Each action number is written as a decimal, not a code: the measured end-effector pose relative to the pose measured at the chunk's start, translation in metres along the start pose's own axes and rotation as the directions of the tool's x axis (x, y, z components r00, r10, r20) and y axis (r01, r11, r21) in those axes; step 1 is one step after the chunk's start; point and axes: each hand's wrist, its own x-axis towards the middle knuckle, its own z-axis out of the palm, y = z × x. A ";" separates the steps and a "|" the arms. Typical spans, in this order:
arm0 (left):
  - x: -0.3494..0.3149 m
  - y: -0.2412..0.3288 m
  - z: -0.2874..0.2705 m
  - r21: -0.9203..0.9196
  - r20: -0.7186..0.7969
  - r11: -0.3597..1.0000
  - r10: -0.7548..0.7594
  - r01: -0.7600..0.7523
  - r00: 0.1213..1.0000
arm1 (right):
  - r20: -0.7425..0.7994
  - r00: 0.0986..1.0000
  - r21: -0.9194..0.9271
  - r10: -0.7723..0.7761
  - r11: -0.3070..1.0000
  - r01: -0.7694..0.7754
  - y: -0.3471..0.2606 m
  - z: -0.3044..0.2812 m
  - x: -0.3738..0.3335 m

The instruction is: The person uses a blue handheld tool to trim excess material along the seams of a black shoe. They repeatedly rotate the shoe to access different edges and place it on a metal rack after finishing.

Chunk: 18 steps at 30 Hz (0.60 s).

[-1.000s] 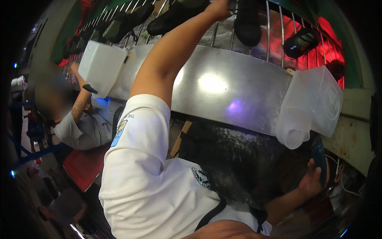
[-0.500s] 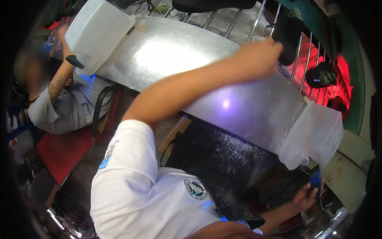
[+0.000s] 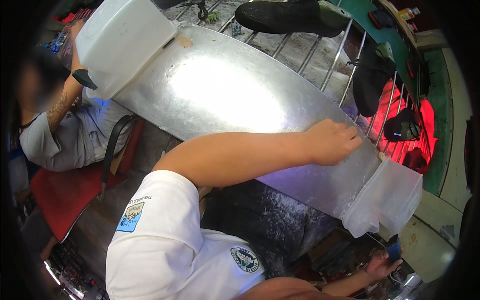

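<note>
My left hand (image 3: 334, 142) is closed, its fingers curled in over the right part of a bare metal worktop (image 3: 200, 65). Whatever it may hold is hidden or too small to make out. Low at the right, my right hand (image 3: 382, 265) grips a small dark-blue and black curved piece (image 3: 394, 249), whose exact kind I cannot tell. This hand is just below a translucent plastic bin (image 3: 397, 192) fixed at the worktop's right end. Beyond the far edge, a black shoe (image 3: 280, 17) and another black shoe (image 3: 372, 77) rest on metal rails (image 3: 310, 52).
A white plastic box (image 3: 125, 42) stands at the worktop's left end. Beside it a co-worker in a grey shirt (image 3: 55, 142) sits by a red chair (image 3: 70, 195). More dark shoes (image 3: 401, 125) lie on the rails under red light. A white-dusted black apron (image 3: 275, 215) covers my lap.
My left hand has come down from near the far rails to over the worktop, still closed. The right hand keeps hold of the dark-blue piece. The whole view has tilted slightly.
</note>
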 end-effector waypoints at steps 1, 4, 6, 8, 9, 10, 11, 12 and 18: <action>0.000 0.000 0.001 -0.008 0.006 1.000 -0.005 0.005 1.000 | 0.077 0.997 0.036 -0.002 0.999 -0.001 -0.001 0.003 0.005; -0.001 0.000 0.005 -0.010 0.052 1.000 0.003 -0.003 0.999 | 0.149 0.989 0.129 -0.007 0.992 -0.013 -0.001 0.006 0.018; -0.001 0.001 0.004 -0.025 0.075 1.000 0.002 0.000 0.997 | 0.003 0.999 0.115 -0.037 0.993 0.037 -0.002 0.001 0.024; 0.000 0.003 0.003 -0.057 0.095 0.998 -0.006 0.012 0.996 | -0.006 0.999 0.112 -0.038 0.993 0.039 -0.007 -0.006 0.033; 0.001 0.002 0.000 -0.076 0.106 0.997 -0.014 0.022 0.994 | 0.058 0.998 0.124 -0.023 0.992 0.016 -0.009 -0.004 0.044; 0.001 0.002 -0.003 -0.098 0.115 0.995 -0.020 0.032 0.993 | 0.122 0.992 0.130 -0.011 0.991 -0.005 -0.013 0.003 0.056; 0.001 0.001 -0.003 -0.102 0.108 0.994 -0.024 0.035 0.994 | 0.129 0.991 0.121 -0.020 0.993 0.004 -0.015 0.010 0.067; 0.000 0.001 -0.002 -0.104 0.103 0.994 -0.020 0.031 0.995 | 0.134 0.990 0.115 -0.037 0.993 0.021 -0.016 0.018 0.076; 0.004 -0.002 -0.003 -0.076 0.137 0.996 -0.026 0.037 0.990 | 0.073 0.986 0.040 -0.153 0.988 0.151 -0.012 0.017 0.115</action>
